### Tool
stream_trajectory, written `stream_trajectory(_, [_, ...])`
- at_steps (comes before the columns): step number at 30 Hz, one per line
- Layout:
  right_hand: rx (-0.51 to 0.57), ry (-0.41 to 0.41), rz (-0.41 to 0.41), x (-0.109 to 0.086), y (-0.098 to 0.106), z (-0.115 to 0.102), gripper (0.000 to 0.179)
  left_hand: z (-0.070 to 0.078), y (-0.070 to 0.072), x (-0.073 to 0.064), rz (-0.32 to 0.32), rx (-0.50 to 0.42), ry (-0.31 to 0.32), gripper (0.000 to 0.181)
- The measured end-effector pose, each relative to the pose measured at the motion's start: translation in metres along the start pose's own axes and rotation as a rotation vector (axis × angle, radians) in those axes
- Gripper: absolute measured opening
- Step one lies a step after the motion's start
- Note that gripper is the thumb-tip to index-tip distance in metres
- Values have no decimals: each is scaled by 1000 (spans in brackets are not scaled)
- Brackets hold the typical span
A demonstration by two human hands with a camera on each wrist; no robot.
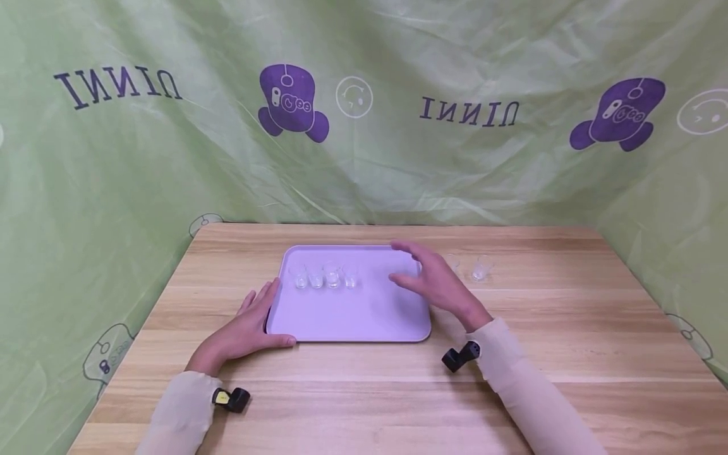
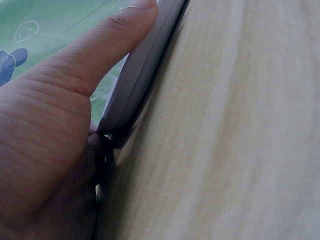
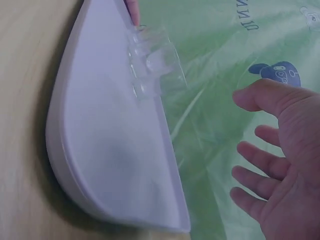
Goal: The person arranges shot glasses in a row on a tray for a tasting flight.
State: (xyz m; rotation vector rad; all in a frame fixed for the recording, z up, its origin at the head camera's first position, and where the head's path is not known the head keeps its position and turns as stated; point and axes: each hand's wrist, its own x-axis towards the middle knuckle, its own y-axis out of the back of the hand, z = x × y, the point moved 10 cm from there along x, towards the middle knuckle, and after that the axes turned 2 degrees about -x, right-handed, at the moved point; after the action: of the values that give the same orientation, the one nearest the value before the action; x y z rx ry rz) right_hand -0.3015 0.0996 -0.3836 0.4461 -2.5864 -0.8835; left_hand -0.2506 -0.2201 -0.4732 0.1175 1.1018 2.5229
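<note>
A lilac tray (image 1: 341,322) lies on the wooden table, with several small clear glasses (image 1: 332,277) standing in a row on its left half. My left hand (image 1: 244,332) touches the tray's front left corner, fingers straight along the left side and thumb along the front rim. In the left wrist view that thumb (image 2: 120,30) presses against the tray's edge (image 2: 145,65). Above the right part of the tray hovers my right hand (image 1: 435,281), fingers spread and holding nothing. The right wrist view shows its fingers (image 3: 260,182) apart from the tray and the row of glasses (image 3: 152,65).
Right of the tray, two more clear glasses stand on the table (image 1: 540,328); one (image 1: 482,268) shows fully, the other (image 1: 452,261) is partly behind my right hand. A green printed cloth (image 1: 370,170) hangs behind the table and along both sides.
</note>
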Motion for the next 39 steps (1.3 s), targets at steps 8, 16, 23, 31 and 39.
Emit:
stream_trajectory(8, [-77, -7, 32, -14, 32, 9, 67, 1, -2, 2, -5, 2, -8, 132])
stream_trajectory(16, [-139, -51, 48, -29, 59, 28, 70, 0, -2, 3, -4, 2, -13, 131])
stream_trajectory(23, [-195, -85, 88, -45, 80, 45, 61, -3, -2, 0, -6, 1, -10, 132])
stream_trajectory(31, [-221, -96, 131, -55, 101, 63, 56, -2, -4, 2, -4, -4, -23, 131])
stream_trajectory(39, [-223, -197, 107, -65, 110, 87, 56, -1, 1, 0, 0, -3, -3, 131])
